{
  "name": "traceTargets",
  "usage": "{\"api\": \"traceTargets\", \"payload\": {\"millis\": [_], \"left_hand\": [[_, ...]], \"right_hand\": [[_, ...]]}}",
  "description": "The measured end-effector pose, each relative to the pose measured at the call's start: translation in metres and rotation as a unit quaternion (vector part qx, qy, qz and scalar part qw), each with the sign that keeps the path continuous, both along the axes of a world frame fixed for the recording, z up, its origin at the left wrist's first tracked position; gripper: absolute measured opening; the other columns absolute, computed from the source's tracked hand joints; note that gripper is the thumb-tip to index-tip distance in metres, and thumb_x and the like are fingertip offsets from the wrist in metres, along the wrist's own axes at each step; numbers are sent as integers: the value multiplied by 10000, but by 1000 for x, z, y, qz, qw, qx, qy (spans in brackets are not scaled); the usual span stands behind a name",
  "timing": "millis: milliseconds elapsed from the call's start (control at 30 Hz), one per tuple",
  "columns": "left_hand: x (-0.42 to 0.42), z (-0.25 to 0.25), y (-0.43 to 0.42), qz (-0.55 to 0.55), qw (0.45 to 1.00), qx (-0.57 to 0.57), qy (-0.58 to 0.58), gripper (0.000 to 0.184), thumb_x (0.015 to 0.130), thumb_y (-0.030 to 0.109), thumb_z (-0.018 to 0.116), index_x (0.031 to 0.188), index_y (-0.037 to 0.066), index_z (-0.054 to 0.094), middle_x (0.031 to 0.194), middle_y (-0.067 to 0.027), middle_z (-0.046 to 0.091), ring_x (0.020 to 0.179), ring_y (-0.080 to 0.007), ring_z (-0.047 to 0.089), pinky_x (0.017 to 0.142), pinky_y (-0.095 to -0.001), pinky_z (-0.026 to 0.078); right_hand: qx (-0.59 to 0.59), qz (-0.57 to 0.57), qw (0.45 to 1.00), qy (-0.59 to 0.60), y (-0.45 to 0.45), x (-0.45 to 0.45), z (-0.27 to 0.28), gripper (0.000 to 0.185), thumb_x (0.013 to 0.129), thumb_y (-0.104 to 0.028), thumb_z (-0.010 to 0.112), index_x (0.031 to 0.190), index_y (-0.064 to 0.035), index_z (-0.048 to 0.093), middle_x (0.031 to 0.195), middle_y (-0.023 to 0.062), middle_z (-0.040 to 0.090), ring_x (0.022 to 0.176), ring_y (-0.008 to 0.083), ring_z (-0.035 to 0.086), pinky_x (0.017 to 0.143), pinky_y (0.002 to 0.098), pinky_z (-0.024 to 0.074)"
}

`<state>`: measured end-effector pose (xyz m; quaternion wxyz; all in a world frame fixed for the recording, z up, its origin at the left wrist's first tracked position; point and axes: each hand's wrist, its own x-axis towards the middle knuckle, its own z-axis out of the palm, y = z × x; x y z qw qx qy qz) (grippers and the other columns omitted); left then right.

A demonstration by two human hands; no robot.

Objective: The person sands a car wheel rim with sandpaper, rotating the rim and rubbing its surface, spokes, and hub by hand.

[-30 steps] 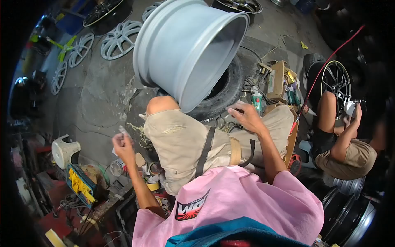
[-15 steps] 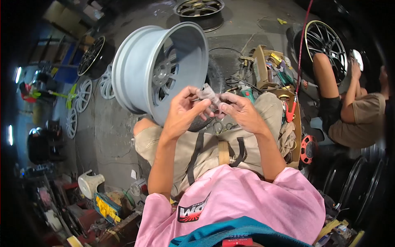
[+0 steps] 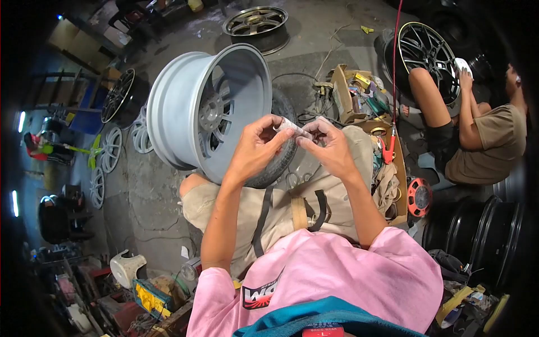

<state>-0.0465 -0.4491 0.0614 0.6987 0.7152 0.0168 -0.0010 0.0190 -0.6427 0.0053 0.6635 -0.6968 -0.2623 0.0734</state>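
Between my two hands is a small pale grey rolled piece [image 3: 288, 126], sheet-like and creased; its exact kind I cannot make out. My left hand [image 3: 259, 145] pinches one end with thumb and fingers. The other end is in the closed fingers of my right hand [image 3: 329, 144]. Just beyond my left hand, a large light grey wheel rim [image 3: 178, 106] stands on its side, its spokes facing right. It leans at a black tire [image 3: 283, 160], partly hidden by my hands.
At the right, a cardboard box [image 3: 343, 92] holds tools and cans. A red hose [image 3: 396, 73] hangs beside it. A co-worker [image 3: 488, 135] sits at a black wheel [image 3: 429, 56], wiping it with a white pad. Another rim [image 3: 255, 25] lies ahead; clutter [image 3: 151, 292] fills the lower left.
The rolled piece has turned in my fingers and now lies more slanted, more covered by them. The view has shifted slightly. The co-worker's hand with the white pad has moved along the wheel.
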Motion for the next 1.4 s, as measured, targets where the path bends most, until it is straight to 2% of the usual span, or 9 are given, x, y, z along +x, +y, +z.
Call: {"api": "traceTargets", "payload": {"millis": [367,433,567,600,700,967,1067,1167,1400], "left_hand": [[6,-5,-7,-26,999,-16,-13,266,983,162,686,1188,-8,695,884,-25,699,695,-54,578,609,-209,483],[3,-17,-4,-11,999,-40,-16,276,978,168,696,1183,-17,694,897,-33,700,706,-62,590,613,-213,488],[-13,-13,0,35,991,-127,-28,241,993,198,683,1079,-26,705,862,-40,688,706,-79,620,613,-225,500],[-17,-7,-1,39,987,-154,-9,233,988,204,692,1066,-14,715,866,-34,694,697,-80,621,616,-232,502],[-26,0,-5,68,984,-166,0,229,981,219,706,1040,-2,731,857,-29,698,685,-77,621,608,-238,499],[-44,17,14,129,988,72,-33,264,920,245,774,927,-19,764,851,-29,631,710,-91,597,599,-243,460],[-38,32,44,128,877,444,-131,319,807,284,849,954,16,757,958,-103,643,886,-224,622,738,-349,503],[-17,60,78,183,772,556,-247,420,832,293,821,1134,26,705,1079,-135,650,1014,-287,599,870,-412,490],[48,-3,155,272,777,534,-191,393,977,175,621,1335,19,576,1393,-252,561,1335,-464,481,1100,-519,389]], "right_hand": [[84,109,958,251,-18,-2,15,174,904,-140,771,967,-48,636,815,-75,550,756,35,518,715,223,440],[148,120,977,99,-15,3,-7,96,946,-123,699,981,-57,638,1135,16,623,974,67,552,786,257,444],[228,182,946,142,5,-12,1,505,942,-414,710,1241,-18,620,1221,52,561,1065,121,557,853,306,486],[217,196,943,160,12,-17,4,774,910,-614,658,1376,-5,554,1202,55,560,1077,139,565,888,318,489],[215,220,943,125,14,-26,2,869,891,-703,614,1397,-1,540,1235,53,568,1089,147,573,885,318,491],[142,233,957,99,38,-30,13,630,1073,-489,444,1491,-19,478,1250,76,663,993,150,650,829,290,517],[132,262,949,119,50,-22,10,549,1083,-426,454,1426,-6,538,1197,70,675,931,152,671,793,296,529],[130,218,958,131,67,-11,19,457,1074,-336,503,1371,3,581,1091,56,669,881,149,659,765,298,522],[-125,105,974,-157,147,59,-57,319,1009,-207,586,1243,-11,679,924,151,540,768,257,595,720,363,482]]}}
